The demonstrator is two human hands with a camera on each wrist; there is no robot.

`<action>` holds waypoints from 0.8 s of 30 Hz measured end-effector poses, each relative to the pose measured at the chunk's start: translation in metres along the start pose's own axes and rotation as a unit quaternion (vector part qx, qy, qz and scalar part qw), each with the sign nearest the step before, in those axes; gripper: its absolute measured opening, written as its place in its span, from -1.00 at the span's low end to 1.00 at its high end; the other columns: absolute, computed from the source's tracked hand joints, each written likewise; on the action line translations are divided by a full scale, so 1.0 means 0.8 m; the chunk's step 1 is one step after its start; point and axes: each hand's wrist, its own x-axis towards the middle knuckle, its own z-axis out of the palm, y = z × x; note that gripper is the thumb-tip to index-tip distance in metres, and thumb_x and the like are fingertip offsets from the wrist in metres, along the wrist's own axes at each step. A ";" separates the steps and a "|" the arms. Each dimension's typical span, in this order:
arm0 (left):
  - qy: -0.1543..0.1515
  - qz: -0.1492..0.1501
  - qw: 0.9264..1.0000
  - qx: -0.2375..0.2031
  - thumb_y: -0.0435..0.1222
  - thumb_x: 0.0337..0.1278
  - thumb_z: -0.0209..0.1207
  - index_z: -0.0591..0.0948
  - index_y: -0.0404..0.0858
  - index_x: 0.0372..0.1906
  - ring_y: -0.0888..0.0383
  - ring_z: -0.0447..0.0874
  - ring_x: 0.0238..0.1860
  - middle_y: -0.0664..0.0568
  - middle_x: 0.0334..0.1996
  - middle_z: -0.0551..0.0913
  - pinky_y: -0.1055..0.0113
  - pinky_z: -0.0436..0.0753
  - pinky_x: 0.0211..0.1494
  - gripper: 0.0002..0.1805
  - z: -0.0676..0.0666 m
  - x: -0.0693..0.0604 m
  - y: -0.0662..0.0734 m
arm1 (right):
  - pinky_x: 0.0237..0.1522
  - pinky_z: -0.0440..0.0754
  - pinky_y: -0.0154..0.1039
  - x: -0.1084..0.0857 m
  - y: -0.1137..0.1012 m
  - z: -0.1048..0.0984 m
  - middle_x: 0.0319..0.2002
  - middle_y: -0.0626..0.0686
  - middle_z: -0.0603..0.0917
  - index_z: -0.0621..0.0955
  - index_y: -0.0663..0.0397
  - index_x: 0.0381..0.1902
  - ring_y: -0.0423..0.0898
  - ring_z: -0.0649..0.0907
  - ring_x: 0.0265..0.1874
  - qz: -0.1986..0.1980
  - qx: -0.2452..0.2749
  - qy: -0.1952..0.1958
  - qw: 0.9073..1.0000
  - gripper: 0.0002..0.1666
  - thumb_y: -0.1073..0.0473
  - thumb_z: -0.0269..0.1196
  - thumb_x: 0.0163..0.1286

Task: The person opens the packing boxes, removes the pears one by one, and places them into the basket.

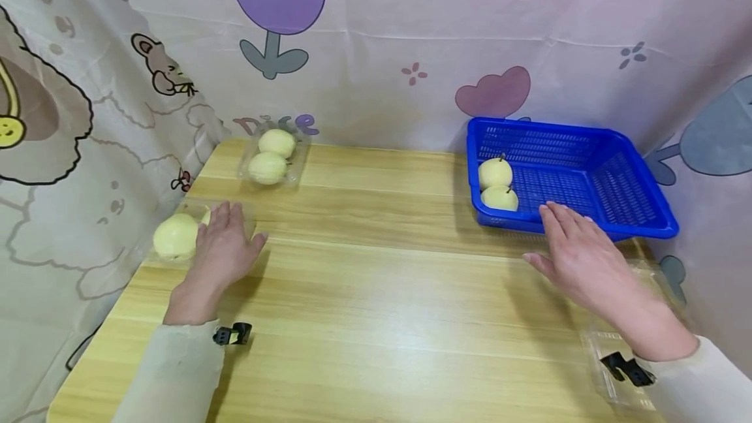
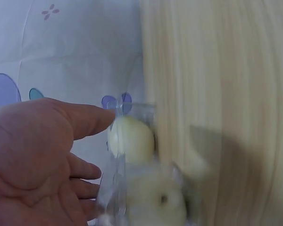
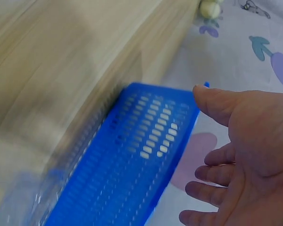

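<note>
My left hand [image 1: 226, 243] is over the right side of a clear plastic box [image 1: 155, 254] at the table's left edge, fingers extended. Inside sits a round pale-yellow pear [image 1: 175, 237], with another pear partly hidden by the hand. In the left wrist view, the palm of my left hand [image 2: 33, 160] shows beside boxed pears [image 2: 132, 139], its fingers loosely bent. My right hand [image 1: 578, 260] hovers at the near rim of a blue plastic basket [image 1: 578, 129], holding nothing; contact is unclear. Two pears [image 1: 495, 173] lie at the basket's left end.
Another clear box [image 1: 298, 158] with two pears stands at the table's back left. Clear plastic packaging [image 1: 605, 344] lies under my right forearm. A printed curtain [image 1: 376, 70] hangs behind the wooden table [image 1: 376, 292] and along its left side.
</note>
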 end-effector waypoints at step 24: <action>0.003 -0.018 1.000 0.017 0.09 0.50 0.15 -0.26 -0.59 0.63 -0.58 -0.56 0.59 -0.63 0.58 -0.42 -0.60 -0.55 0.46 0.16 0.016 -0.007 0.004 | 0.48 0.34 0.43 0.017 -0.027 0.021 0.46 0.55 0.37 0.31 0.56 0.49 0.51 0.37 0.46 -0.031 -0.013 0.004 0.999 -0.02 -0.05 0.41 0.42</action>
